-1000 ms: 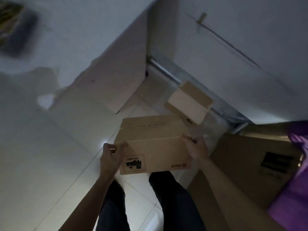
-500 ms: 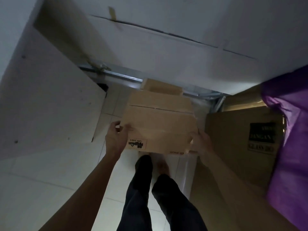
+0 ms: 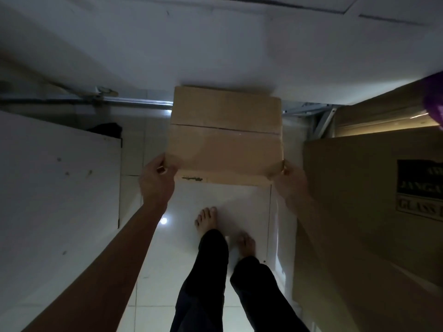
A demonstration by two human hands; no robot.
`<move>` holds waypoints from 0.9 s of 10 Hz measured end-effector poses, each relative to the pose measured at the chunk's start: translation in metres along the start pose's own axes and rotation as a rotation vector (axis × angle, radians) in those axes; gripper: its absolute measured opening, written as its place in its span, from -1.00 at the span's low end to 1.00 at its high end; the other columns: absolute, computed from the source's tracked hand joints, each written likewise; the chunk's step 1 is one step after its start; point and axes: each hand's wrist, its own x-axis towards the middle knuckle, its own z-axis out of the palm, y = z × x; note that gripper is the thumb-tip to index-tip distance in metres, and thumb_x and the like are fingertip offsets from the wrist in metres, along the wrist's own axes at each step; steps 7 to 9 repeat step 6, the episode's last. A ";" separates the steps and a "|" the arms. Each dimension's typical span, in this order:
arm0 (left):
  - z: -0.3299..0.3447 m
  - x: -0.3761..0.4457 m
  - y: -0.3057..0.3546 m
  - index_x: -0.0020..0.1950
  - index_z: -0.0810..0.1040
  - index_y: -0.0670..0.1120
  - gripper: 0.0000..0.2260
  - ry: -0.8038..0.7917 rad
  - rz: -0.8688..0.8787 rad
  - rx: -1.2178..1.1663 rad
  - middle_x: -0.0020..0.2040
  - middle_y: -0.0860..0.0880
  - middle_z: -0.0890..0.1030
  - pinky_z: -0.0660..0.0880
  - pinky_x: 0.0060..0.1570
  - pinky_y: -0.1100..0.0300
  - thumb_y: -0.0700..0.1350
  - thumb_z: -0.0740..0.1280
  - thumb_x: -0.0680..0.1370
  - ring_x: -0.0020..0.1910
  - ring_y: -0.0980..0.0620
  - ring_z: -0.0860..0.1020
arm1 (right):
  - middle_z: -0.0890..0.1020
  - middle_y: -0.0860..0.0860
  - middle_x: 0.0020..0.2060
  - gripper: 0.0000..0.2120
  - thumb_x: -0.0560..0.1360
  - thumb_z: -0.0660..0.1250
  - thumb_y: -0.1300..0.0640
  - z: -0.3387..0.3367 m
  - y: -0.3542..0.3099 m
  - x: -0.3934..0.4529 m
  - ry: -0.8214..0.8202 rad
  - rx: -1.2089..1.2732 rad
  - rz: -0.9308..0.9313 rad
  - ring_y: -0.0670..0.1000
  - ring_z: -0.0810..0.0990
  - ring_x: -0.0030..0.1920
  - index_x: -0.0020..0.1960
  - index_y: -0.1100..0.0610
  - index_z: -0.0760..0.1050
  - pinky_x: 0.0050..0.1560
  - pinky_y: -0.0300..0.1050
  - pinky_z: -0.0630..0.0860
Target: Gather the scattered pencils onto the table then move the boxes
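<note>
I hold a brown cardboard box (image 3: 225,137) out in front of me, its closed flaps up, its far edge near the wall. My left hand (image 3: 157,180) grips its near left corner with the thumb on top. My right hand (image 3: 291,182) grips the near right corner the same way. The box hangs above the white tiled floor (image 3: 167,271), past my bare feet. No pencils or table are in view.
A large brown carton (image 3: 364,212) with a black printed label stands close on the right, purple fabric (image 3: 435,92) at its top. A white board (image 3: 57,188) lies on the left. A metal rail (image 3: 129,105) runs along the wall's foot.
The view has swung to face the wall squarely. The box has moved forward and lower toward the wall, and the smaller box seen behind it earlier is now hidden.
</note>
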 end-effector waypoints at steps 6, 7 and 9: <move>0.004 0.023 -0.002 0.44 0.48 -0.05 -0.43 -0.221 -0.103 -0.046 0.16 0.11 0.55 0.48 0.23 0.16 -0.45 0.30 0.48 0.18 0.05 0.52 | 0.57 0.10 0.13 -0.53 0.48 0.33 0.43 0.028 -0.014 0.030 -0.046 0.004 0.014 0.07 0.54 0.09 0.36 0.18 0.52 0.02 -0.12 0.47; 0.004 0.023 -0.002 0.44 0.48 -0.05 -0.43 -0.221 -0.103 -0.046 0.16 0.11 0.55 0.48 0.23 0.16 -0.45 0.30 0.48 0.18 0.05 0.52 | 0.57 0.10 0.13 -0.53 0.48 0.33 0.43 0.028 -0.014 0.030 -0.046 0.004 0.014 0.07 0.54 0.09 0.36 0.18 0.52 0.02 -0.12 0.47; 0.004 0.023 -0.002 0.44 0.48 -0.05 -0.43 -0.221 -0.103 -0.046 0.16 0.11 0.55 0.48 0.23 0.16 -0.45 0.30 0.48 0.18 0.05 0.52 | 0.57 0.10 0.13 -0.53 0.48 0.33 0.43 0.028 -0.014 0.030 -0.046 0.004 0.014 0.07 0.54 0.09 0.36 0.18 0.52 0.02 -0.12 0.47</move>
